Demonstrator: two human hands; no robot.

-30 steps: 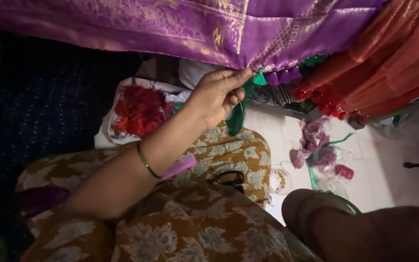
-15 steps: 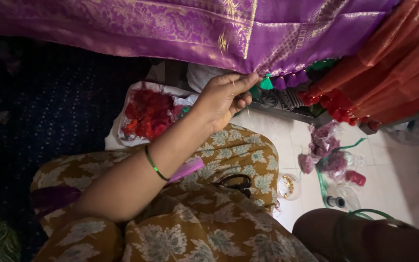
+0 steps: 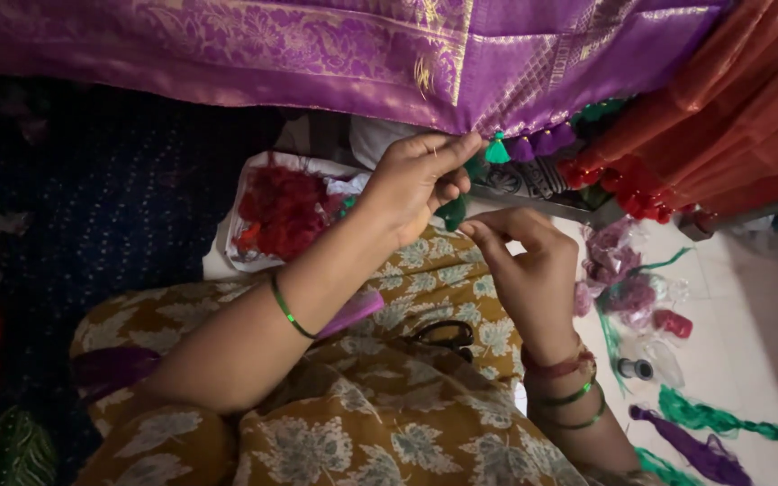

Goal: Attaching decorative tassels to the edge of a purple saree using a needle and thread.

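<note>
Left hand: the left hand (image 3: 420,180) is reaching up to the lower edge of the purple cloth (image 3: 317,54), thumb and forefinger pressing together on its border, right beside the green tassel (image 3: 497,151). Half a second ago it was pinching the same spot, so it is staying clamped there.

Right hand: the right hand (image 3: 524,265) is now sitting just below and to the right of the left hand, fingertips pinching together on something too fine to make out. In the earlier frames only the forearm was showing at the lower right (so this hand is the main change).

Cloth border: the row of tassels, green then purple (image 3: 542,142), is hanging just right of the left fingertips; a dark green tuft (image 3: 452,213) is dangling between the two hands.

Lap: black scissors (image 3: 443,335) are lying on the patterned yellow fabric (image 3: 389,414), below the right hand and beside its wrist.

Wrists: a green bangle (image 3: 288,310) is circling the left forearm; green and red bangles (image 3: 569,382) are circling the right wrist.

Left of left hand: red thread (image 3: 281,211) is lying heaped on a white sheet.

Right of right hand: pink and purple thread bundles (image 3: 623,279) are lying on the pale floor (image 3: 749,315), with orange cloth (image 3: 749,99) hanging above them.
</note>
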